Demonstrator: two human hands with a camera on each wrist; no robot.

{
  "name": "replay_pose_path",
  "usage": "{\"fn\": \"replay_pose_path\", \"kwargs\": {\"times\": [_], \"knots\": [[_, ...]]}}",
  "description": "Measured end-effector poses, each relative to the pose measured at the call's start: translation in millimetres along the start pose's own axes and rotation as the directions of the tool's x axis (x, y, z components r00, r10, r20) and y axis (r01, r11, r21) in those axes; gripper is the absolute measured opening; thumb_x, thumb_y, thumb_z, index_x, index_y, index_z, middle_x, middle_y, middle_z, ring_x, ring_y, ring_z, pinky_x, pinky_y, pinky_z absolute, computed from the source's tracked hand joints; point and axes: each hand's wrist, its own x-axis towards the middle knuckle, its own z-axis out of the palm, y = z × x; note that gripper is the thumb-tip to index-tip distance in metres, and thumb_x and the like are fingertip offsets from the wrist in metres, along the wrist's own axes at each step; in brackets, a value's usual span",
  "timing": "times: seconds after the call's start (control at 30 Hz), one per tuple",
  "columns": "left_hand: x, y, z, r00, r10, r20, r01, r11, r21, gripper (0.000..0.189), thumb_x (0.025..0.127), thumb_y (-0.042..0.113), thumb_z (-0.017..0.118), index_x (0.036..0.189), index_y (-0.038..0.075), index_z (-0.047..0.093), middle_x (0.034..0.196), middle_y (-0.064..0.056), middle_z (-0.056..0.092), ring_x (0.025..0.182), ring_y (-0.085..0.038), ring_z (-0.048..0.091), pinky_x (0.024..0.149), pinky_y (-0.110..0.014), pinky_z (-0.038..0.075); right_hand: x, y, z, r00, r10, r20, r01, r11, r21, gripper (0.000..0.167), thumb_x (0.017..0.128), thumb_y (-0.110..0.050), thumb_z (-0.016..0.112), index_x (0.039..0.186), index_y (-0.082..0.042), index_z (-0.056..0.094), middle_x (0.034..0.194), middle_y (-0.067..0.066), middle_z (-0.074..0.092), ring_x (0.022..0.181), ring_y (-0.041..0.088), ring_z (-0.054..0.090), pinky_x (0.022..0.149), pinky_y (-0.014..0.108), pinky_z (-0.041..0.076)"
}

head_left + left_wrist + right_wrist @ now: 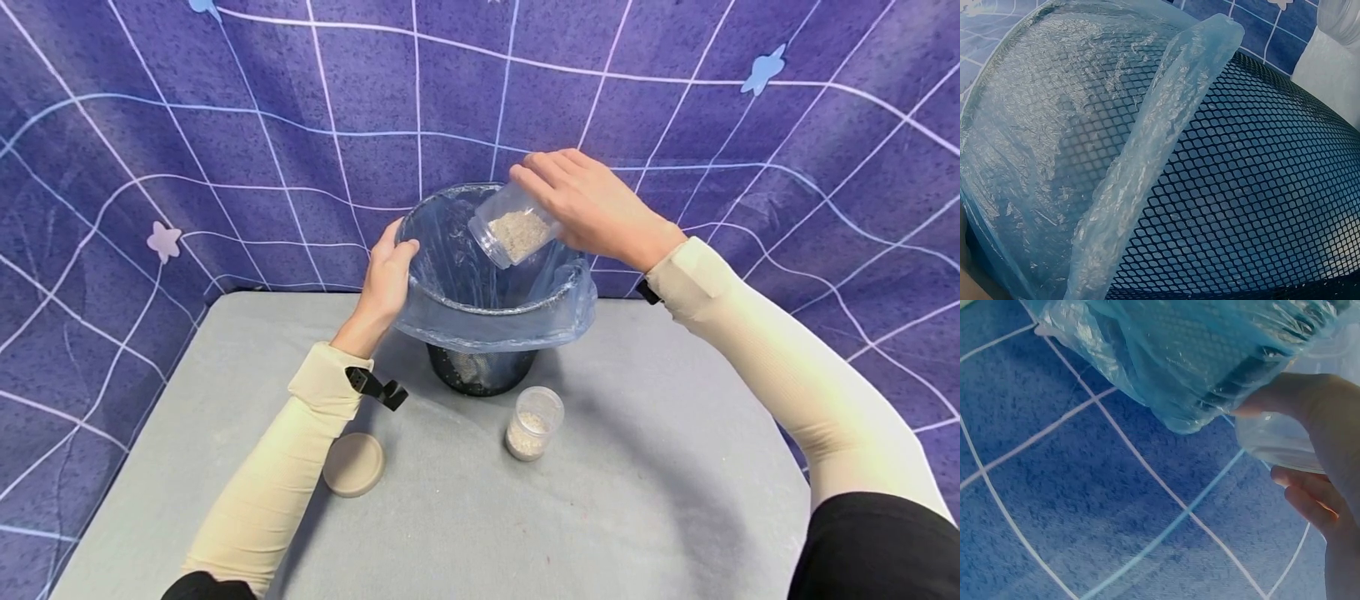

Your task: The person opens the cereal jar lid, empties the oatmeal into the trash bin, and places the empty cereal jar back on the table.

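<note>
A black mesh trash bin (480,379) stands upright at the back of the table, lined with a blue plastic bag (480,329) folded down over its rim. My left hand (384,279) grips the bin's left rim through the bag, with the thumb over the inner side. In my right hand (592,204) is a clear plastic jar (513,200), tipped mouth-down to the left above the bin's opening. Pale flakes (519,235) lie inside along its lower wall. In the right wrist view, the thumb and fingers wrap around the jar (1275,440).
A second clear jar (534,423), partly filled with similar pale flakes, stands in front of the bin. To its left lies a round beige lid (354,464). A purple curtain (300,150) with a grid pattern hangs behind the grey table (600,517).
</note>
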Motion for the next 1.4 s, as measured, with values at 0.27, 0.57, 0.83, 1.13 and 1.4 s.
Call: {"fn": "replay_pose_path", "kwargs": {"times": [0.27, 0.57, 0.83, 1.13, 1.4], "knots": [[-1.0, -0.3, -1.1, 1.0, 0.004, -0.008, -0.004, 1.0, 0.017, 0.053, 0.106, 0.006, 0.039, 0.157, -0.006, 0.043, 0.149, -0.029, 0.057, 0.134, -0.041, 0.058, 0.118, -0.044, 0.044, -0.4, 2.9, 1.0, 1.0, -0.014, 0.014, 0.014, 1.0, 0.008, 0.079, 0.072, 0.017, 0.078, 0.146, 0.008, 0.05, 0.135, 0.028, 0.059, 0.123, 0.047, 0.059, 0.115, 0.055, 0.045], [-0.5, 1.6, -2.1, 1.0, -0.001, -0.012, 0.002, 0.999, 0.052, 0.054, 0.105, 0.007, 0.04, 0.158, -0.006, 0.043, 0.151, -0.028, 0.057, 0.135, -0.04, 0.057, 0.119, -0.042, 0.043, 0.7, 6.9, -1.2, 0.995, -0.067, -0.069, 0.066, 0.998, -0.008, 0.083, 0.067, 0.024, 0.075, 0.145, 0.009, 0.051, 0.135, 0.029, 0.06, 0.124, 0.047, 0.059, 0.114, 0.054, 0.046], [-0.3, 1.1, -1.4, 1.0, -0.004, -0.018, 0.005, 0.999, 0.043, 0.054, 0.105, 0.006, 0.039, 0.157, -0.006, 0.043, 0.15, -0.028, 0.057, 0.134, -0.039, 0.057, 0.118, -0.043, 0.044, 2.4, 7.7, -1.3, 0.995, -0.081, -0.064, 0.08, 0.997, -0.021, 0.071, 0.075, 0.025, 0.066, 0.143, 0.009, 0.052, 0.134, 0.029, 0.06, 0.122, 0.046, 0.058, 0.113, 0.053, 0.046], [-0.4, 0.6, -1.0, 1.0, -0.009, -0.013, 0.01, 0.999, 0.04, 0.054, 0.106, 0.007, 0.039, 0.158, -0.006, 0.043, 0.15, -0.028, 0.057, 0.133, -0.04, 0.059, 0.117, -0.044, 0.045, 3.0, 6.7, -0.5, 0.983, -0.155, -0.1, 0.145, 0.984, -0.101, 0.046, 0.098, 0.018, 0.049, 0.144, 0.008, 0.053, 0.134, 0.03, 0.061, 0.12, 0.045, 0.06, 0.109, 0.051, 0.048], [-0.8, 0.4, -0.7, 1.0, 0.002, -0.008, -0.002, 1.0, 0.028, 0.054, 0.105, 0.007, 0.039, 0.158, -0.006, 0.043, 0.149, -0.029, 0.057, 0.133, -0.041, 0.059, 0.117, -0.044, 0.045, 4.9, 6.9, -1.9, 0.985, -0.149, -0.088, 0.141, 0.986, -0.093, 0.043, 0.1, 0.016, 0.05, 0.142, 0.007, 0.054, 0.132, 0.029, 0.061, 0.119, 0.045, 0.059, 0.11, 0.052, 0.048]]}}
